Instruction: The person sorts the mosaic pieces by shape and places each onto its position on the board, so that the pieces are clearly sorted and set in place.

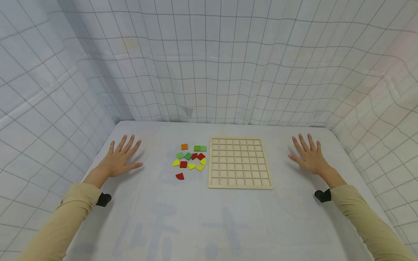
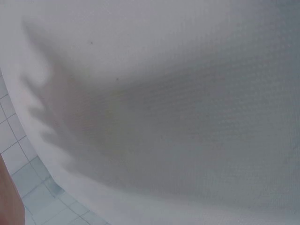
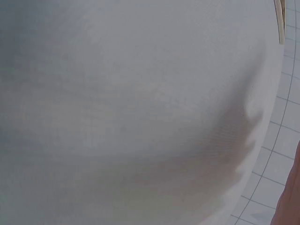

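Observation:
Fingers spread wide, my left hand (image 1: 117, 159) is over the left part of the white table with nothing in it. My right hand (image 1: 310, 156) is spread the same way on the right side, also holding nothing. Between them is a square wooden grid board (image 1: 240, 187) with rows of bare cells. Left of the board lie several small flat tiles: an orange square (image 1: 184, 146), green pieces (image 1: 197, 148), red pieces (image 1: 183, 164) and yellow pieces (image 1: 191, 166). A red quarter-round tile (image 1: 180, 176) lies nearest the front. Both wrist views show mostly cloth and a hand's shadow.
A white cloth (image 1: 183, 221) covers the table. Grid-patterned white curtains (image 1: 228, 72) enclose it at the back and both sides. A corner of the board (image 3: 280, 21) shows at the right wrist view's top edge. Black wrist devices (image 1: 103, 199) sit below the sleeves.

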Action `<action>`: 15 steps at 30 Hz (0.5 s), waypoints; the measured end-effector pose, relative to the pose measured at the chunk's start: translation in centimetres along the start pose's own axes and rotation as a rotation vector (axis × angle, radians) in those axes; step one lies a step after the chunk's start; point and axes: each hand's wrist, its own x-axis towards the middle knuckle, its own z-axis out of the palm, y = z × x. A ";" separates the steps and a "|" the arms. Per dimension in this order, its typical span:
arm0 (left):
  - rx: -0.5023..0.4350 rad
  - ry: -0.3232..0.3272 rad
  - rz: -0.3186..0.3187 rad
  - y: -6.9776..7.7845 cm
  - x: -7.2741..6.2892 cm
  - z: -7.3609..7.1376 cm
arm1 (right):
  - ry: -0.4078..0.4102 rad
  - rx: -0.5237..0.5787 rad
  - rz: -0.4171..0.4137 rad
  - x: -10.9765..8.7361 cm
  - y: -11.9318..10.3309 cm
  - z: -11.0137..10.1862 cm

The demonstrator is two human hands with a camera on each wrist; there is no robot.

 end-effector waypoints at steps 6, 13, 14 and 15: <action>0.001 -0.002 0.006 0.0 0.1 -0.2 | -0.008 0.007 0.007 -0.2 0.0 0.0; 0.013 -0.017 0.007 0.0 0.1 -0.4 | -0.006 0.016 0.006 -0.4 0.1 0.0; 0.013 -0.019 0.008 0.0 0.1 -0.4 | -0.007 0.024 0.004 -0.4 0.1 0.1; 0.015 -0.019 0.010 0.0 0.1 -0.4 | -0.006 0.026 0.001 -0.4 0.1 0.1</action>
